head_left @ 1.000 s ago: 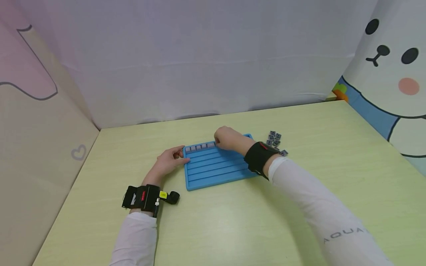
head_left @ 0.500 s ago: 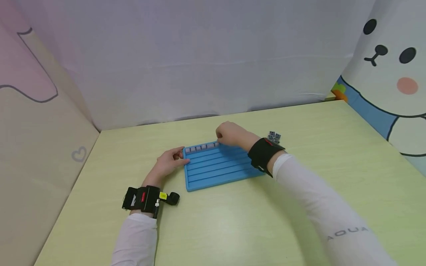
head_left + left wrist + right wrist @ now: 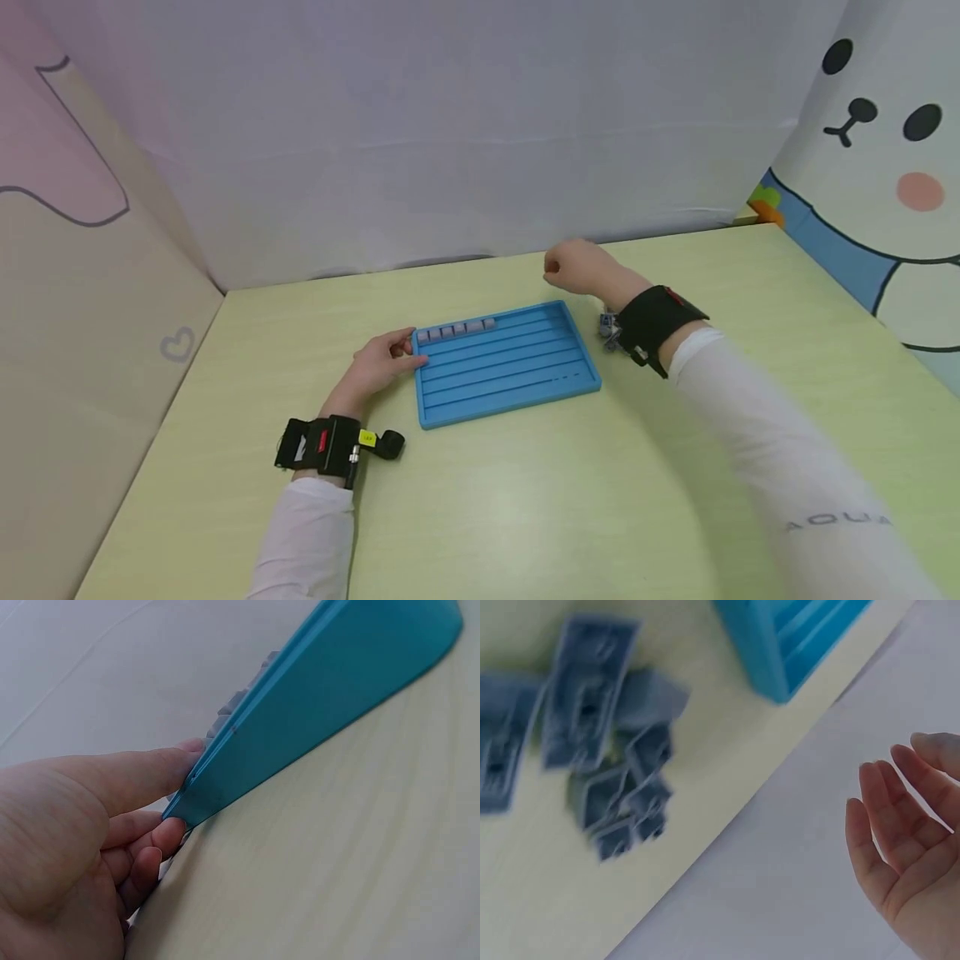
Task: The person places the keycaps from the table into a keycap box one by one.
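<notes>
A blue ridged tray (image 3: 502,367) lies on the table, with a row of grey keycaps (image 3: 447,332) along the left part of its far groove. My left hand (image 3: 378,365) grips the tray's left edge near the far corner. In the left wrist view the thumb (image 3: 161,771) presses on the rim while curled fingers sit against the tray's side. Beyond the tray's far right corner, my right hand (image 3: 585,268) is in the air, fingers loosely bent and holding nothing. Loose keycaps (image 3: 589,697) lie hollow side up beneath it, partly hidden by the wrist in the head view.
The pale wooden table (image 3: 480,508) extends around the tray. A white cloth (image 3: 465,142) hangs behind its far edge. A printed panel (image 3: 885,158) stands at the right, and another printed panel (image 3: 112,333) borders the left side.
My right hand has left the end of the keycap row and moved right and away, past the tray's far edge. The row now shows one more keycap. My left hand stays put.
</notes>
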Demonstrator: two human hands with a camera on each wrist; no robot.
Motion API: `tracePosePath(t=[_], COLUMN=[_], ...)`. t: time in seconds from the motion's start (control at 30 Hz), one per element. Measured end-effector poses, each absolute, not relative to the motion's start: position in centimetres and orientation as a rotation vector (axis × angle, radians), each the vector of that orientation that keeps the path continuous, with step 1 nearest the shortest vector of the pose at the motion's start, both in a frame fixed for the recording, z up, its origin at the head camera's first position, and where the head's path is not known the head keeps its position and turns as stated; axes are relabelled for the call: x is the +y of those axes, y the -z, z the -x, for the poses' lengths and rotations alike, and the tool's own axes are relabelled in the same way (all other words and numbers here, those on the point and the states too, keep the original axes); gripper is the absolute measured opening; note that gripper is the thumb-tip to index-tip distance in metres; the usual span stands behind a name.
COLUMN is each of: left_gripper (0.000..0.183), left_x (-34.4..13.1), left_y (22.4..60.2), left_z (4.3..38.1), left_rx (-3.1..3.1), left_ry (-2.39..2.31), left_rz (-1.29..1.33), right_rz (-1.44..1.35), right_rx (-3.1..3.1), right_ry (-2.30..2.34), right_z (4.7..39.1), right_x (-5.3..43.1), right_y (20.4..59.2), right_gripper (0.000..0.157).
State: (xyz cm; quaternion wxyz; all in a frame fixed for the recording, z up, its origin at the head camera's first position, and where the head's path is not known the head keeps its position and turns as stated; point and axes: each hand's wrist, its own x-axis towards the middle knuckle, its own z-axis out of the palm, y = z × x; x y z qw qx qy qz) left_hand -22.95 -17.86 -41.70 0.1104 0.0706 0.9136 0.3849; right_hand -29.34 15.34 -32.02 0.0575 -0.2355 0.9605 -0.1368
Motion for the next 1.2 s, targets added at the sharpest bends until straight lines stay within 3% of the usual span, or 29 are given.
tracePosePath(t=[0.5,1.2], left_gripper=[0.066,0.066], left_x=[-17.7,-17.7], left_y=[41.3,41.9], left_z=[22.7,22.9], left_rx=[2.658,2.688], left_ry=[-1.166,-1.126], left_rz=[-0.209,-0.205], right_rz=[0.49,0.404], right_rx=[2.861,2.768], right_ry=[0.265,0.192], right_z=[29.8,28.9], right_x=[22.6,21.8], right_y=[33.1,35.3], right_gripper=[0.034,0.025])
